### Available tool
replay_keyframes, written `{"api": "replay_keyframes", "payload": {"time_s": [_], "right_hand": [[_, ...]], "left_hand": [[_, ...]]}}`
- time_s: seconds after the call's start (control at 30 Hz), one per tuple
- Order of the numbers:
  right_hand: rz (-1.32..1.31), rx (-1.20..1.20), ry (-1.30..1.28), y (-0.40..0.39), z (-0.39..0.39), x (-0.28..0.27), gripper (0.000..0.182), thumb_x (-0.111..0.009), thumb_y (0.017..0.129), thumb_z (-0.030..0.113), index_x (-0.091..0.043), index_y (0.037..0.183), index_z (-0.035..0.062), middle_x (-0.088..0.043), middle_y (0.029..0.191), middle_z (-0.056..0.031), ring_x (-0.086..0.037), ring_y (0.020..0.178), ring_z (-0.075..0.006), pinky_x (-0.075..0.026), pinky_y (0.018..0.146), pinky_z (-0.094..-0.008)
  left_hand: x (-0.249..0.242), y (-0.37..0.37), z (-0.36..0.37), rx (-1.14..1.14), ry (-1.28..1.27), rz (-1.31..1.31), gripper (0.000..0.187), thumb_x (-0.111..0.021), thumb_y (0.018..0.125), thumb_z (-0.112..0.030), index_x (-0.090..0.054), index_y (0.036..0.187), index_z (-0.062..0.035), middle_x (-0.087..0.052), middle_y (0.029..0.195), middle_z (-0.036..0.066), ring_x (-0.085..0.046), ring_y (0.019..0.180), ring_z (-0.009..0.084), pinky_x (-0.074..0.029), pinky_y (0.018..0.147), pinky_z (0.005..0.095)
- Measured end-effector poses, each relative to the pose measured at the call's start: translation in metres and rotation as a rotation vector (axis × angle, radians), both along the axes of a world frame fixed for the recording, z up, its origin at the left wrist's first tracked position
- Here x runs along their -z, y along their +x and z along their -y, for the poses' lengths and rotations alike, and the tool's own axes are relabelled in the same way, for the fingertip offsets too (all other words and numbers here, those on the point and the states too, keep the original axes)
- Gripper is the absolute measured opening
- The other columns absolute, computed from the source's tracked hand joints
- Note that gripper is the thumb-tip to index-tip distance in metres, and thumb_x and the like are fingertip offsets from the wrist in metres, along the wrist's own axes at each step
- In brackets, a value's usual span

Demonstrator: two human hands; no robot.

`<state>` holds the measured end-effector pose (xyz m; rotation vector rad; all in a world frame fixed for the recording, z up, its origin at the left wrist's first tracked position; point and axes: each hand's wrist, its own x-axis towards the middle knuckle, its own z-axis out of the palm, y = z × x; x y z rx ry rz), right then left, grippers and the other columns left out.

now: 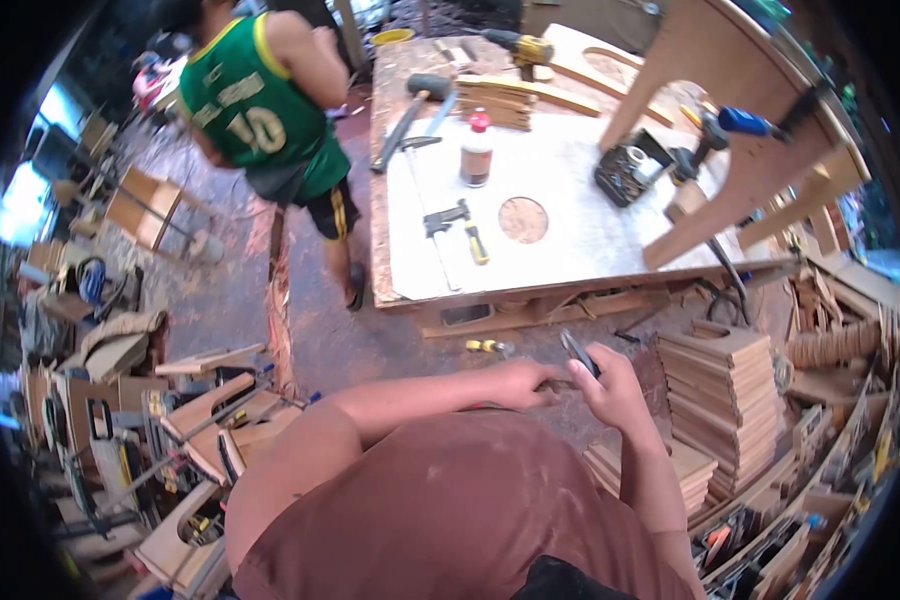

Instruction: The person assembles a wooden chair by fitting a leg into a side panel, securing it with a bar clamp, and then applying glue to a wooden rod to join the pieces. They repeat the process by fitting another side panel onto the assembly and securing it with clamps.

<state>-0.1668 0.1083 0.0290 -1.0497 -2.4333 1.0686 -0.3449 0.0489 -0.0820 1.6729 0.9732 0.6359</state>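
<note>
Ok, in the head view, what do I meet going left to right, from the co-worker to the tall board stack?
Person in a green, yellow-trimmed jersey → black-headed mallet → red-capped bottle → bare left hand → bare right hand gripping a slim dark object → tall stack of brown wooden boards.

Your shirt (pixel 440 500) is plain reddish brown, rounded over the torso, with pale smudges (pixel 518 475) across its front. Your forearms (pixel 430 397), left hand (pixel 528 384) and right hand (pixel 612 385) are bare. A black shape (pixel 562 582), too cropped to identify, overlaps the shirt at the bottom edge.
</note>
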Motion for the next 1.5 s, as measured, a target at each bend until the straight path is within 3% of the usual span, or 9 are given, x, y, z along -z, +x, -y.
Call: {"api": "replay_keyframes", "payload": {"time_s": [0.2,0.3,0.37,0.47,0.63,1.0,1.3,1.4,1.5], "right_hand": [[-0.379,-0.080,-0.842,-0.116,-0.052,0.057,0.028,-0.055,0.097,0.025,-0.062,0.108,-0.0003,-0.061,0.081,-0.0048,-0.058,0.063,-0.0106,-0.049,0.058,-0.0303],[-0.336,-0.093,-0.739,-0.196,-0.088,0.117,0.034,-0.060,0.095,0.029,-0.062,0.111,-0.0009,-0.063,0.083,-0.0095,-0.062,0.067,-0.0194,-0.052,0.061,-0.0338],[0.011,-0.237,0.084,-0.237,-0.086,0.155,0.040,-0.064,0.090,0.029,-0.058,0.117,-0.0008,-0.063,0.088,-0.0161,-0.064,0.075,-0.0315,-0.053,0.068,-0.0406],[0.146,-0.123,0.470,-0.271,-0.077,0.194,0.050,-0.067,0.086,0.024,-0.051,0.126,-0.0002,-0.062,0.098,-0.0231,-0.063,0.086,-0.0407,-0.052,0.076,-0.0467],[0.138,0.125,0.003,-0.283,-0.083,0.200,0.033,-0.059,0.083,0.012,-0.057,0.113,-0.0007,-0.064,0.094,-0.0218,-0.065,0.085,-0.0342,-0.051,0.076,-0.0450],[-0.212,0.440,-0.096,-0.436,0.063,0.109,0.020,-0.062,0.092,0.019,-0.056,0.092,0.0008,-0.056,0.071,-0.0138,-0.053,0.064,-0.0215,-0.044,0.061,-0.0363],[-0.156,-0.023,0.004,-0.654,0.030,0.082,0.031,-0.067,0.089,0.032,-0.053,0.092,0.0043,-0.057,0.076,-0.0164,-0.057,0.071,-0.0393,-0.045,0.062,-0.0443],[-0.272,-0.130,0.034,-0.720,-0.013,0.111,0.032,-0.066,0.089,0.033,-0.053,0.094,0.0047,-0.059,0.082,-0.0174,-0.059,0.073,-0.0393,-0.045,0.062,-0.0460],[-0.226,-0.360,-0.210,-0.785,-0.072,0.130,0.036,-0.068,0.089,0.034,-0.055,0.105,0.0040,-0.060,0.093,-0.0166,-0.062,0.085,-0.0328,-0.047,0.073,-0.0432]], "left_hand": [[0.005,-0.094,0.060,-0.605,-0.086,-0.388,0.041,-0.058,0.093,-0.038,-0.058,0.118,-0.0062,-0.068,0.099,0.020,-0.065,0.094,0.0391,-0.050,0.080,0.0473],[0.016,-0.144,0.107,-1.031,0.024,-0.376,0.040,-0.057,0.095,-0.039,-0.057,0.110,-0.0017,-0.067,0.091,0.018,-0.065,0.083,0.0338,-0.050,0.074,0.0424],[0.009,-0.170,0.149,-1.254,0.057,-0.256,0.038,-0.055,0.098,-0.039,-0.057,0.107,-0.0024,-0.063,0.081,0.010,-0.061,0.071,0.0230,-0.049,0.067,0.0351],[0.016,-0.220,0.196,-1.531,0.116,0.043,0.032,-0.053,0.100,-0.037,-0.056,0.104,-0.0058,-0.048,0.071,-0.002,-0.047,0.061,0.0075,-0.042,0.056,0.0254],[0.054,-0.332,0.261,-1.773,0.146,0.444,0.023,-0.049,0.102,-0.031,-0.052,0.101,-0.0080,-0.046,0.069,-0.004,-0.041,0.053,0.0043,-0.034,0.047,0.0209],[-0.005,-0.616,0.178,-1.394,0.197,0.994,0.042,-0.040,0.100,-0.054,-0.043,0.091,-0.0136,-0.044,0.069,0.001,-0.040,0.052,0.0094,-0.031,0.042,0.0215],[-0.044,-0.694,0.013,-1.276,0.083,1.175,0.054,-0.036,0.100,-0.058,-0.046,0.114,-0.0072,-0.062,0.111,0.025,-0.063,0.085,0.0272,-0.053,0.070,0.0347],[-0.043,-0.742,-0.026,-1.329,0.062,1.091,0.055,-0.036,0.100,-0.057,-0.047,0.120,-0.0074,-0.061,0.117,0.024,-0.061,0.104,0.0324,-0.049,0.091,0.0431],[-0.017,-0.824,-0.059,-1.265,0.099,1.096,0.049,-0.038,0.100,-0.056,-0.048,0.111,-0.0101,-0.060,0.090,0.009,-0.059,0.084,0.0225,-0.051,0.077,0.0374]]}}
